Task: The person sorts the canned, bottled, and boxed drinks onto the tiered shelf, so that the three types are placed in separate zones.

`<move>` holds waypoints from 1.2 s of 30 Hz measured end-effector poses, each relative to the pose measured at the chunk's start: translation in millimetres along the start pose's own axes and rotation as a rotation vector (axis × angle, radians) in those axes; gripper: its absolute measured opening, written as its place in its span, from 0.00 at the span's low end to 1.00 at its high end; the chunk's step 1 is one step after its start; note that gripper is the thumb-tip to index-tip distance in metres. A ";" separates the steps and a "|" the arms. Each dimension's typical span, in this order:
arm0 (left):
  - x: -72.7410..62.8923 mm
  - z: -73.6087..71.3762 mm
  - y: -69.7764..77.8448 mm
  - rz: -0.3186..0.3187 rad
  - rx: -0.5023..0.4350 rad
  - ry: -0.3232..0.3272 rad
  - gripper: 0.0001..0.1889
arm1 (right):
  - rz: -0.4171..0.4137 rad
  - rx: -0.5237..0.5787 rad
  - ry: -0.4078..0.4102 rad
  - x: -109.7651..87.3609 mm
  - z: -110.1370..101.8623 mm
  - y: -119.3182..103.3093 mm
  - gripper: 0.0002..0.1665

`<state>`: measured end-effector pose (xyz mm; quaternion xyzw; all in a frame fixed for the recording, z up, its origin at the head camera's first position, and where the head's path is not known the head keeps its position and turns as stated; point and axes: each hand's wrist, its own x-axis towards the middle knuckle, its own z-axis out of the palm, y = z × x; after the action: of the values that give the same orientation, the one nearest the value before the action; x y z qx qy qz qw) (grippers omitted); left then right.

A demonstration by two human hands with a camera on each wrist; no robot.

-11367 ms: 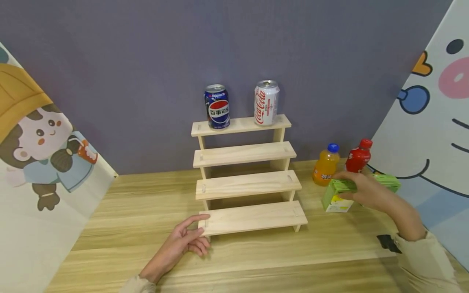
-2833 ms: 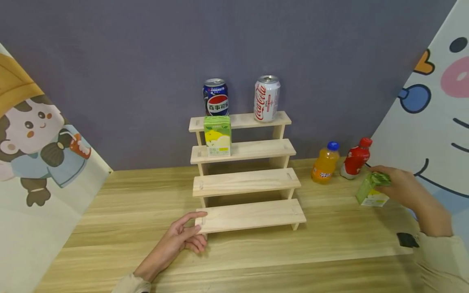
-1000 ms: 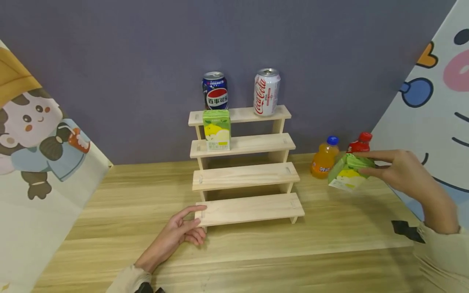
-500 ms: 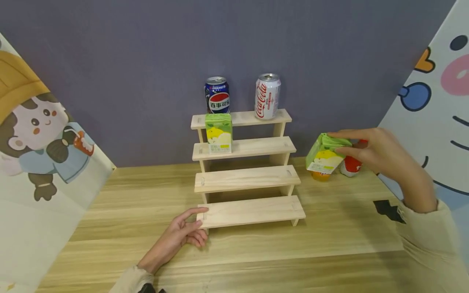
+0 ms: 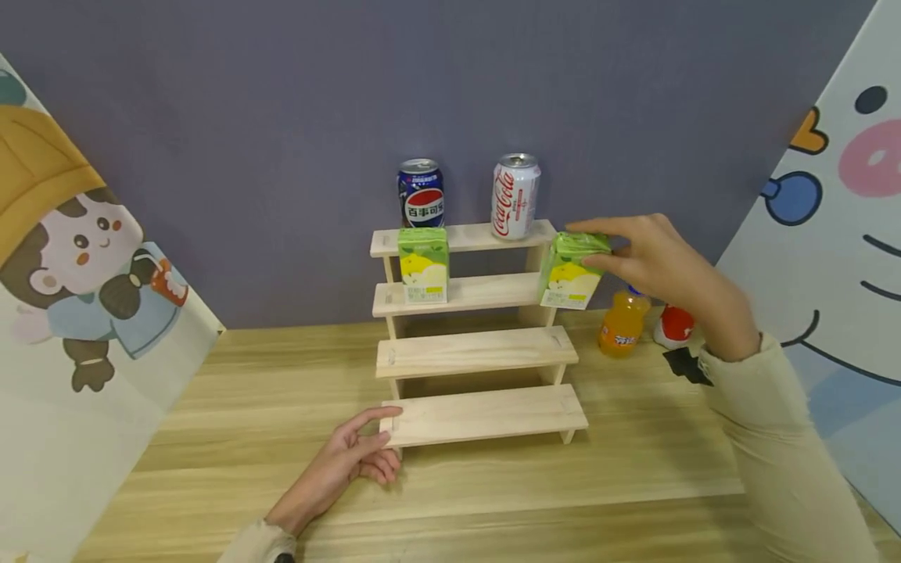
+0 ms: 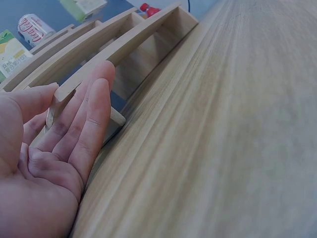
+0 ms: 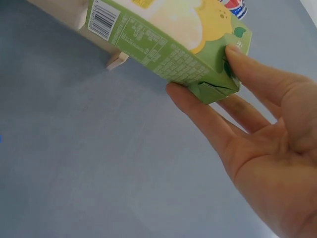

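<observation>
My right hand (image 5: 658, 246) pinches a green juice carton (image 5: 572, 270) by its top, thumb in front. The carton leans slightly at the right end of the second step from the top of a wooden stepped rack (image 5: 479, 412). In the right wrist view the carton (image 7: 168, 44) shows its barcode side, with fingertips at its top end. A matching carton (image 5: 425, 270) stands upright on that step's left end. With thumb and fingers, my left hand (image 5: 352, 453) grips the left end of the lowest step; the left wrist view shows the thumb (image 6: 39, 101) at its corner.
A Pepsi can (image 5: 421, 195) and a white Coca-Cola can (image 5: 515, 197) stand on the top step. Right of the rack, an orange drink bottle (image 5: 622, 324) and a red bottle (image 5: 673, 327), partly hidden by my right arm, stand on the wooden table (image 5: 281, 375).
One carton came to the second step's left end earlier. My right hand then lifted another from the table and carried it left to the rack. My left hand stayed on the lowest step.
</observation>
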<state>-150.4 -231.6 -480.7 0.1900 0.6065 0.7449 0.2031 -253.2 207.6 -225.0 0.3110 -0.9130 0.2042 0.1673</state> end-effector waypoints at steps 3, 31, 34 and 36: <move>0.6 -0.3 0.1 0.004 0.004 0.001 0.25 | -0.020 0.012 -0.012 12.1 3.9 -3.1 0.27; 0.7 -3.0 -3.3 0.021 0.010 -0.030 0.25 | -0.078 0.145 0.137 49.5 58.7 7.0 0.20; 2.1 -3.9 -4.0 0.019 0.009 -0.027 0.25 | -0.073 0.134 0.158 47.4 62.6 7.3 0.21; 3.2 -4.5 -4.8 0.014 0.009 -0.023 0.25 | -0.069 0.138 0.168 45.8 65.0 7.2 0.21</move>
<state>-155.1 -232.7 -486.1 0.2040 0.6061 0.7413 0.2039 -303.7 158.9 -263.0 0.3347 -0.8682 0.2863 0.2285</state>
